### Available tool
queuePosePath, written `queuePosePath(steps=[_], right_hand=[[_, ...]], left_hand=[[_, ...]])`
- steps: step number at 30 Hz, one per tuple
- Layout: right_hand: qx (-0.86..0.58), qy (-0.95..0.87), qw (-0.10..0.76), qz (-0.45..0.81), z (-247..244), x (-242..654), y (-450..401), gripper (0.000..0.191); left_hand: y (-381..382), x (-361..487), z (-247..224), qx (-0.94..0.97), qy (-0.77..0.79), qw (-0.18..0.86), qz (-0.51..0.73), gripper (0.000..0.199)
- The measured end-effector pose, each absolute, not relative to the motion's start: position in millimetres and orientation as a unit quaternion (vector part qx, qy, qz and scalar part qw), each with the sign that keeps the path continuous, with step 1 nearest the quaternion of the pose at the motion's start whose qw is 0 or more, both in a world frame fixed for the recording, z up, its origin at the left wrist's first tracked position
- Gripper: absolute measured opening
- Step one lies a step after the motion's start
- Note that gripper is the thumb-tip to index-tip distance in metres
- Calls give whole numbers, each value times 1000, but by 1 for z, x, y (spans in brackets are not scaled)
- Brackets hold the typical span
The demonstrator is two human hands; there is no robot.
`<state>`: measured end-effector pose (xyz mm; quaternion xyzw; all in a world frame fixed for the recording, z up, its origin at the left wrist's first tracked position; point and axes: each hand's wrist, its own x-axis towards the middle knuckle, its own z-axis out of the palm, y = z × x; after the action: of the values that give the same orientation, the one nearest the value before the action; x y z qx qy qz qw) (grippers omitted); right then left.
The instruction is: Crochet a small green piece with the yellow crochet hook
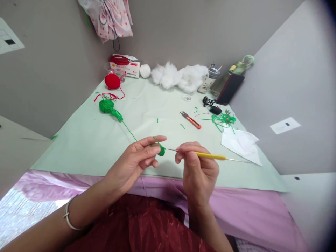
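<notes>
Between the thumb and fingers of my left hand (140, 154) is a small green crochet piece (162, 151). Yarn loops over my raised index finger and runs back to a green yarn ball (106, 105) on the table's left side. My right hand (198, 168) is closed around a crochet hook (211, 155) with a yellow handle. The hook's thin metal tip points left and lies very near the green piece; whether it touches a stitch I cannot tell. Beyond my hands lie orange-handled thread snips (191, 120).
A red yarn ball (112, 81), white yarn ball (145, 71) and white stuffing (180, 76) line the table's back. At right are a leaning phone (230, 89), a green bottle (240, 66), green yarn scraps (224, 119) and white paper (241, 143). Grey partitions (196, 31) enclose the table.
</notes>
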<state>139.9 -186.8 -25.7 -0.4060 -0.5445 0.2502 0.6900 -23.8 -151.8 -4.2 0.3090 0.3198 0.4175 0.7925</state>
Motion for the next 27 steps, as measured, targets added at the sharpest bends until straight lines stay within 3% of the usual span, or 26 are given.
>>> queuePosePath(steps=[8,19,27], right_hand=[[-403,-514,676,342,-30,138,-185,16],[-355,-408,687,486,-24,142,-175,17],[-359,-476,692,407,-25,143,-183,20]], left_hand=[[-157,-23,-8,402,363,715,442,25],[-158,-25,-4,384,341,750,417,16],[-160,-28,-5,433,356,711,425,17]])
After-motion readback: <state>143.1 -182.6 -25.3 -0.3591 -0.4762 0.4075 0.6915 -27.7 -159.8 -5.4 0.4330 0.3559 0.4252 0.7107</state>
